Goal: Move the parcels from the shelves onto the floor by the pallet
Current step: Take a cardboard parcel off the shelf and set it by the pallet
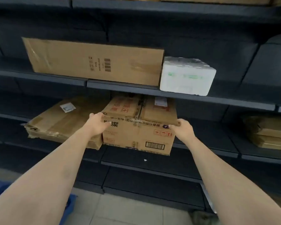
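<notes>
A printed cardboard box (137, 135) with a barcode sits on the middle shelf (201, 148), its front sticking out past the shelf edge. My left hand (96, 123) grips its upper left corner. My right hand (182, 128) holds its upper right corner. Beside it on the left lies a dented flat brown parcel (62, 122) with a white label. On the shelf above rest a long brown carton (94, 60) and a white foam box (186, 77).
Dark metal shelving fills the view, with a lower shelf (146, 166) below the box. More brown parcels (271, 132) lie at the right on the middle shelf. A blue pallet (0, 190) shows at the lower left on the tiled floor (128, 211).
</notes>
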A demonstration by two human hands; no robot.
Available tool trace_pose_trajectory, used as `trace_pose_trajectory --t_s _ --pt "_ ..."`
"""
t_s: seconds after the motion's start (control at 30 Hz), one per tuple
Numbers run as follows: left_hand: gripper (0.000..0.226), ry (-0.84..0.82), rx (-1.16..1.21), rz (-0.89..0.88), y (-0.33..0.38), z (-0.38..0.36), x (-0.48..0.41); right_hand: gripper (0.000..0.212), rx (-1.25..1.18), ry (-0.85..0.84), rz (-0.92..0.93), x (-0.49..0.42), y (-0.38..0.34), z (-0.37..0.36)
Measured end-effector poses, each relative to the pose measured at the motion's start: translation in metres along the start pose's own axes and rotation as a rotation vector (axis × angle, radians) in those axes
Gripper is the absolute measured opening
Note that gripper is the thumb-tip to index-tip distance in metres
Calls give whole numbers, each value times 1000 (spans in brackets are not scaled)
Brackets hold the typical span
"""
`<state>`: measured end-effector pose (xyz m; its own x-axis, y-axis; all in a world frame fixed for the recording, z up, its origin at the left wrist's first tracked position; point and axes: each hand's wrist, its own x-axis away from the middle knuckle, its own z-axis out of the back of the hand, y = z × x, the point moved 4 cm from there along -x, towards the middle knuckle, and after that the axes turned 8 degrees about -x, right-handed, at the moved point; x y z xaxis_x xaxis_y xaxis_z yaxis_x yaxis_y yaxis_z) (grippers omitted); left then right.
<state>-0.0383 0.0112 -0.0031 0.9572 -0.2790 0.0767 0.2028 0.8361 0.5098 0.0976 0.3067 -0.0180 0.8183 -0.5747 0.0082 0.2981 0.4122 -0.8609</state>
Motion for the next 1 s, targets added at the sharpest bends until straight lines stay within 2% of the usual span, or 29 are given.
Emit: trace_pose_trajectory --t_s 0.13,0.23,0.3,0.37,0.5,0.6,0.73,0.87,1.0 --pt "59 54 111 107 -6 -20 -37 39 -102 123 -98 -33 22 -7" --pt "70 94 203 180 -14 -31 -67 55 -231 180 -182 -50 36 -17" --pt "77 122 255 219 -19 -33 -84 66 -340 229 -267 -56 44 -21" --pt "84 114 362 253 -24 -36 -101 69 -473 255 -388 -60 55 -24" --pt "83 -37 735 373 -38 -47 -126 70 -785 141 -632 -65 73 -40" --pt "62 -186 826 388 -45 -54 -138 78 -872 117 -648 -73 81 -52" --pt "52 -297 893 337 -48 -57 -150 53 -963 166 -610 -76 81 -63" --pt "71 -313 940 299 -56 -56 -149 37 -1007 184 -582 -64 79 -62" --pt "75 -366 961 287 -61 -60 -132 28 -1015 228 -595 -33 85 -55"
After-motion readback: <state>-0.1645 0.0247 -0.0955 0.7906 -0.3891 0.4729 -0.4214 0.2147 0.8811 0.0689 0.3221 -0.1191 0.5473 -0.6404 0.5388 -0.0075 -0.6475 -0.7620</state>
